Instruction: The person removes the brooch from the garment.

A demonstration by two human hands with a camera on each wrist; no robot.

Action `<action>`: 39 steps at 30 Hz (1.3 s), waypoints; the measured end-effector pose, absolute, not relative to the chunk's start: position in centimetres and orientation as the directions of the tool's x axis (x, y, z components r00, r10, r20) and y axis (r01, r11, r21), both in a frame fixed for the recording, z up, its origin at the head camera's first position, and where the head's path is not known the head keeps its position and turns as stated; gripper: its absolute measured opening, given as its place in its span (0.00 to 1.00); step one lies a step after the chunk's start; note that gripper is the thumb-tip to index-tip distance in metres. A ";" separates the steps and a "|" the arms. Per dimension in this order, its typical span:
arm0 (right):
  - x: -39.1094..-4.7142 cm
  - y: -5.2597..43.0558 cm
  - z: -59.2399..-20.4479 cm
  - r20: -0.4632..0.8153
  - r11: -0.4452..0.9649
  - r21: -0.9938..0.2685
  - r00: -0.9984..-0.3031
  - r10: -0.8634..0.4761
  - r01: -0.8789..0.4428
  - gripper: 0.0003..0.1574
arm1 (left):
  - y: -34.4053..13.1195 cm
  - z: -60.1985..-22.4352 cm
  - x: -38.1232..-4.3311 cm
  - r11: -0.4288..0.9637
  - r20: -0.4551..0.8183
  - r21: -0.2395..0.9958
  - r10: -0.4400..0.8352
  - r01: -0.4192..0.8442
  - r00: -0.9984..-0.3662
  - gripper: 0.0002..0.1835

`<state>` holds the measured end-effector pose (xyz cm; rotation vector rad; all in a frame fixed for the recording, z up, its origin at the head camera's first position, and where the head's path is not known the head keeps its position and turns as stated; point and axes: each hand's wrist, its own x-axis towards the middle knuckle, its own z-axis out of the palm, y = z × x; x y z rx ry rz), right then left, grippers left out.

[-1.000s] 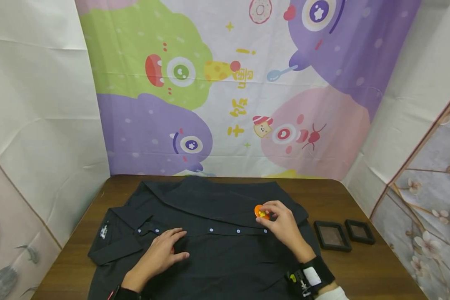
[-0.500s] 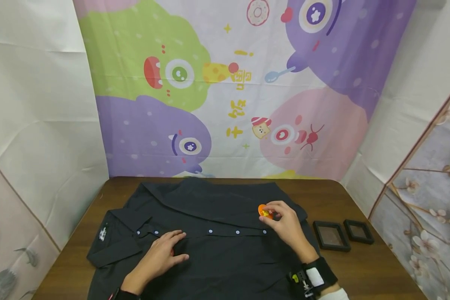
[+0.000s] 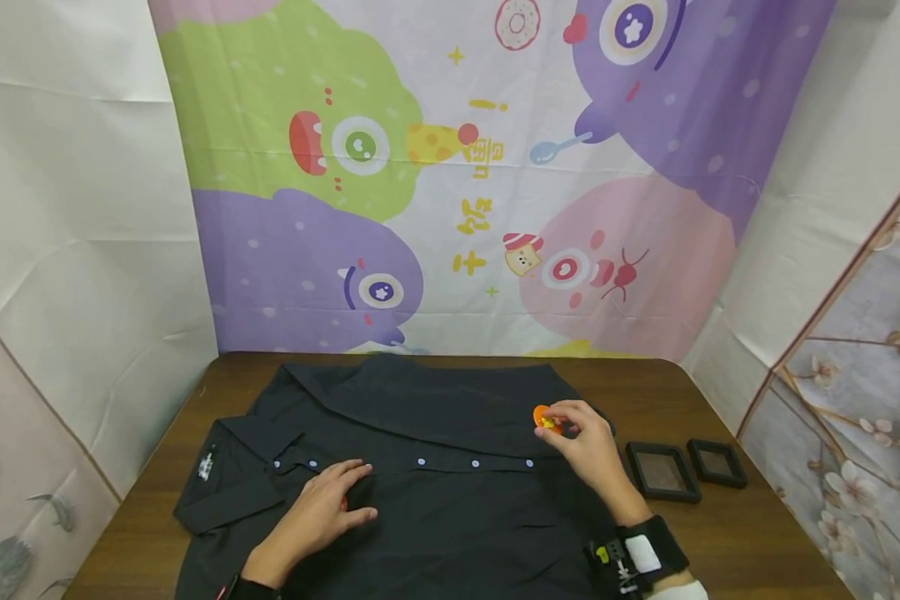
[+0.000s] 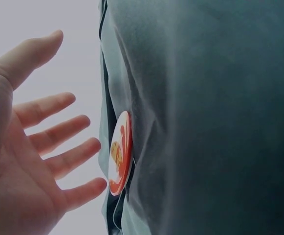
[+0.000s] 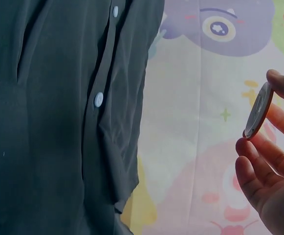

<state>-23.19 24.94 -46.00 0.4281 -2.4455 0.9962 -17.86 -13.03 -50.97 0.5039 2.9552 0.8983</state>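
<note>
A dark button-front shirt (image 3: pixel 450 525) lies spread on the table. My right hand (image 3: pixel 588 450) pinches an orange round pin badge (image 3: pixel 543 418) between thumb and fingers above the shirt's right side. In the right wrist view the badge (image 5: pixel 257 112) is seen nearly edge-on, its pale back partly showing, apart from the cloth. My left hand (image 3: pixel 317 521) hovers low over the shirt near the button row, fingers spread and relaxed. By its fingertips in the left wrist view, a red round badge (image 4: pixel 121 152) sits against the shirt; the hand mostly covers it in the head view.
Two black square frames, a larger one (image 3: pixel 663 472) and a smaller one (image 3: pixel 718 463), lie on the brown wooden table (image 3: pixel 742 542) right of the shirt. A cartoon-print cloth (image 3: pixel 465 183) hangs behind the table's far edge.
My right hand has moved to the right with the orange badge, away from the button row. The left hand and the shirt have stayed in place.
</note>
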 end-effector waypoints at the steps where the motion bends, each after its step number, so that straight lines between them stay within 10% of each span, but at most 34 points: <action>1: -23.2 25.1 -46.0 0.525 0.689 -0.575 -0.845 -0.103 -0.441 0.18 | -13.0 -51.0 -17.9 0.783 0.081 0.545 0.308 0.301 -0.948 0.32; 39: -22.8 27.5 -46.7 0.542 0.728 -0.565 -0.840 -0.028 -0.388 0.18 | -13.1 -50.7 -17.9 0.776 0.029 0.571 0.307 0.268 -0.951 0.35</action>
